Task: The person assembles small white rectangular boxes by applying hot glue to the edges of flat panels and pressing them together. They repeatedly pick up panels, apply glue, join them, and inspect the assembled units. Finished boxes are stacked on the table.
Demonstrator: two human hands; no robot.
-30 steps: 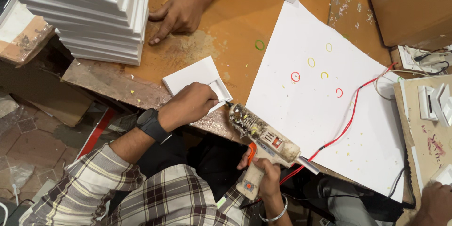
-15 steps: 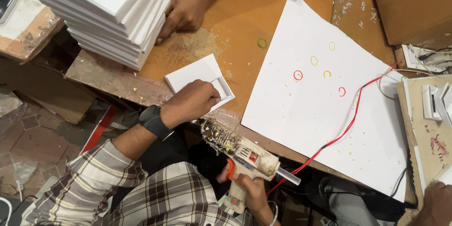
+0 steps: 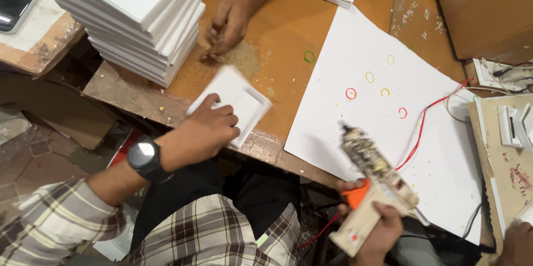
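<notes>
The left hand (image 3: 202, 133) grips with curled fingers a thin white square frame (image 3: 236, 102), seemingly light, stiff and best held by its edges, at the counter (image 3: 288, 27) edge beside the paper sheet (image 3: 355, 127), while right-hand (image 3: 377, 230) fingers wrap a glue gun (image 3: 375, 180).

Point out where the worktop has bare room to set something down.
The widest free patch is the large white sheet, below its small coloured rings and left of the red wire. A narrower bare strip of orange tabletop runs between another person's hand and the sheet. Crowded: the white panel stack and the right edge.
</notes>
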